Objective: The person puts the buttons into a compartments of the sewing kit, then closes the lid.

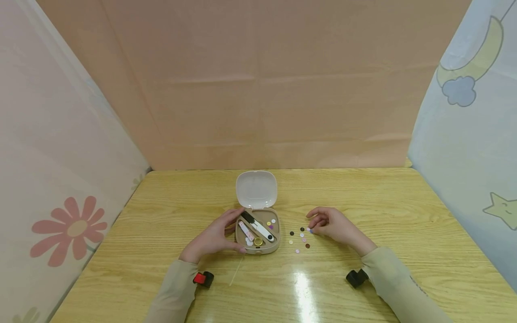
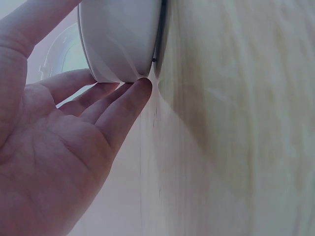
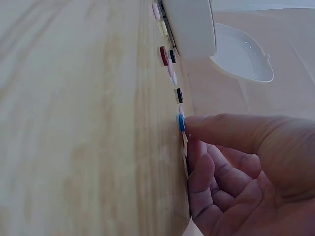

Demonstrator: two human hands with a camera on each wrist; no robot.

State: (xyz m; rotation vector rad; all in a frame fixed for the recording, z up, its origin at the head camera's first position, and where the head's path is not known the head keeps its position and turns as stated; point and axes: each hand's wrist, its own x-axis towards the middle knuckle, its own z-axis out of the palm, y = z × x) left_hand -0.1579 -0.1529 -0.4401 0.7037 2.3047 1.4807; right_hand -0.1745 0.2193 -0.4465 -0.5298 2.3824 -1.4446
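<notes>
An open beige sewing box (image 1: 264,251) stands mid-table, its pale lid (image 1: 256,190) tipped back. My left hand (image 1: 214,237) grips its left side, thumb at the front corner and fingers along the far side; the fingertips (image 2: 142,87) press its wall in the left wrist view. Inside lie black-and-white thread snips (image 1: 260,229), a pink-and-white tube (image 1: 246,230), a round gold piece (image 1: 258,241) and a few small buttons (image 1: 271,227). To the right, my right hand (image 1: 333,226) pinches at a blue button (image 3: 181,122) down at the tabletop, thumb tip against it and other fingers curled.
Several loose buttons, among them a dark red one (image 1: 308,246), a black one (image 1: 292,233) and a pink one (image 1: 297,251), lie between box and right hand. A thin pale strip (image 1: 237,270) lies before the box. Fabric walls (image 1: 258,112) enclose the wooden table (image 1: 173,197).
</notes>
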